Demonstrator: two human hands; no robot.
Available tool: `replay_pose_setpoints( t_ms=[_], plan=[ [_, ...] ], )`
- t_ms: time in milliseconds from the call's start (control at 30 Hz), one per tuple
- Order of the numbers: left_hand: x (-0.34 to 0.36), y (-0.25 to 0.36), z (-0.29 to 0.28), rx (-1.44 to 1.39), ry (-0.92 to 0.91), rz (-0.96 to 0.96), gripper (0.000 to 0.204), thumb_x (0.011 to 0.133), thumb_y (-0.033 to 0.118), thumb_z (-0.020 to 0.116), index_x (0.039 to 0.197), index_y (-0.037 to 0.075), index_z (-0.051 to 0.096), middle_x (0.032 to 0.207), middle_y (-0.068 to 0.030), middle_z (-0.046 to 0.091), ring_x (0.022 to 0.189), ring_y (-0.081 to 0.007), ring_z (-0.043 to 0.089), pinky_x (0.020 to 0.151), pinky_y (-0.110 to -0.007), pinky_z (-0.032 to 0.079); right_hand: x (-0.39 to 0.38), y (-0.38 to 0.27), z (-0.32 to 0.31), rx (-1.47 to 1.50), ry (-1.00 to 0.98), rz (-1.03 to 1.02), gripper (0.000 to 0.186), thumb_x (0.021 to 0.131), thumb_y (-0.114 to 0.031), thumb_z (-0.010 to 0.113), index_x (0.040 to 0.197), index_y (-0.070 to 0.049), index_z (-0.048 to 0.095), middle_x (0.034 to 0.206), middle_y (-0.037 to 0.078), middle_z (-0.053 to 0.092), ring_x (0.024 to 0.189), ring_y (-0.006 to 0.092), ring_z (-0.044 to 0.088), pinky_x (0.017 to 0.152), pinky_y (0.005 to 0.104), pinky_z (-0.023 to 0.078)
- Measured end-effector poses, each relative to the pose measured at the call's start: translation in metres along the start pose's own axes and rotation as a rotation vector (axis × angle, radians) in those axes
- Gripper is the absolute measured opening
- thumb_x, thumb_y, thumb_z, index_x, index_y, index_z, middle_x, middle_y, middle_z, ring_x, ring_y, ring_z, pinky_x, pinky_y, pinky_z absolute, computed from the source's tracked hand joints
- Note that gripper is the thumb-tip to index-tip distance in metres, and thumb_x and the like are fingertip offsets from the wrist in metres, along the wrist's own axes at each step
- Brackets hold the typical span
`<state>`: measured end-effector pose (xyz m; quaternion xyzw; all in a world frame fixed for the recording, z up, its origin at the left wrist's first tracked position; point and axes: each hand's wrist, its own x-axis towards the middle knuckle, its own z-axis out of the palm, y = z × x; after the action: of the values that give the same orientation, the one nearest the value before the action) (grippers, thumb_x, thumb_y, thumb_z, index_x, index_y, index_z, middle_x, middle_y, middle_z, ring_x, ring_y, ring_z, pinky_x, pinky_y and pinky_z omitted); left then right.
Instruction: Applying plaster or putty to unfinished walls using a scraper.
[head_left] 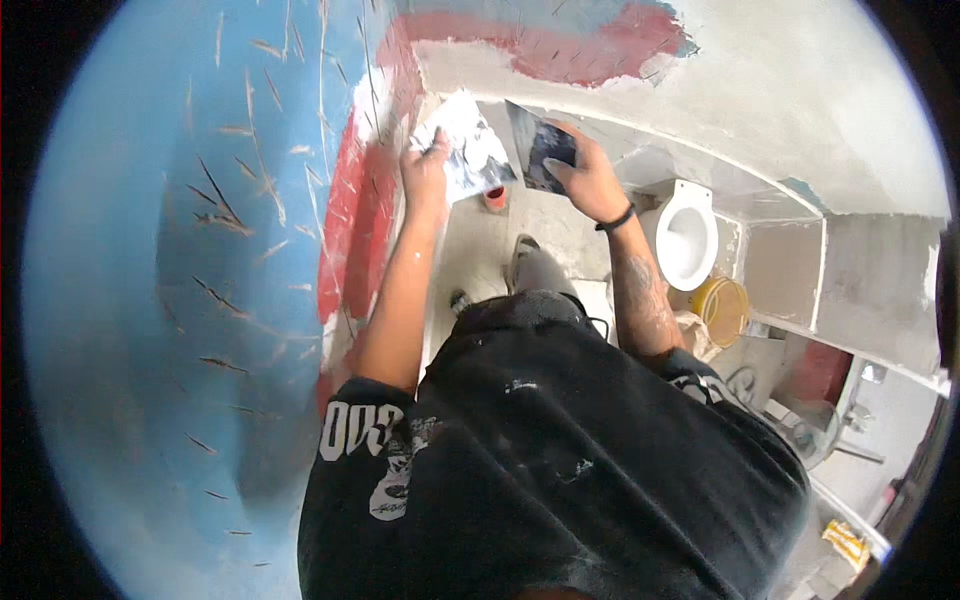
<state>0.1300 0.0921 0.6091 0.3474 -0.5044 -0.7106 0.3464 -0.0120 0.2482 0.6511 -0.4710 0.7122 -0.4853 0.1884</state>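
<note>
My left hand (428, 170) grips a square flat board or blade (470, 155) smeared with white compound, thumb over its top face. My right hand (590, 175) is closed on a dark-handled flat metal scraper (530, 130), its blade held upright just right of the white-covered piece. The two tools are close together, high over the floor (465, 240); whether they touch is hard to tell. Below them a small red object (494, 200) shows on the floor, partly hidden.
A scored blue wall (220, 300) with red patches rises at my left, a white patched wall (760, 110) ahead. A white toilet (686, 240), yellow bucket (725, 312) and pale sack (692, 335) are at my right, with assorted clutter at the lower right. My feet show below.
</note>
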Motion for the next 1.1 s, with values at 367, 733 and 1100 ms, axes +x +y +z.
replay_pose_setpoints(
  t_ms=[367, 733, 1100],
  plan=[
    [-0.023, -0.075, -0.023, -0.307, -0.458, -0.563, 0.033, 0.084, 0.006, 0.053, 0.116, 0.0, 0.053, 0.105, -0.0096, 0.062, 0.092, -0.0199, 0.063, 0.081, -0.035, 0.053, -0.172, 0.085, -0.009, 1.439, 0.494, 0.548, 0.052, 0.07, 0.005, 0.058, 0.121, 0.003, 0.048, 0.107, 0.012, 0.062, 0.097, 0.0264, 0.063, 0.089, 0.0384, 0.051],
    [0.005, -0.059, 0.05, 0.01, -0.474, -0.324, 0.023, 0.089, 0.007, 0.053, 0.109, -0.004, 0.058, 0.098, -0.0098, 0.064, 0.084, -0.0179, 0.063, 0.074, -0.033, 0.052, -0.094, 0.081, -0.034, 0.204, 0.242, 0.348, 0.055, 0.07, 0.0, 0.059, 0.125, -0.005, 0.052, 0.096, 0.012, 0.064, 0.084, 0.0199, 0.061, 0.079, 0.0309, 0.049],
    [0.047, -0.091, 0.183, 0.436, -0.567, -0.29, 0.021, 0.09, 0.012, 0.056, 0.101, -0.005, 0.06, 0.09, -0.0081, 0.064, 0.075, -0.0147, 0.06, 0.065, -0.031, 0.049, -0.068, 0.154, -0.061, 0.003, 0.318, 0.291, 0.047, 0.069, 0.008, 0.053, 0.115, -0.004, 0.058, 0.11, 0.018, 0.061, 0.101, 0.035, 0.058, 0.088, 0.0379, 0.046]
  ],
)
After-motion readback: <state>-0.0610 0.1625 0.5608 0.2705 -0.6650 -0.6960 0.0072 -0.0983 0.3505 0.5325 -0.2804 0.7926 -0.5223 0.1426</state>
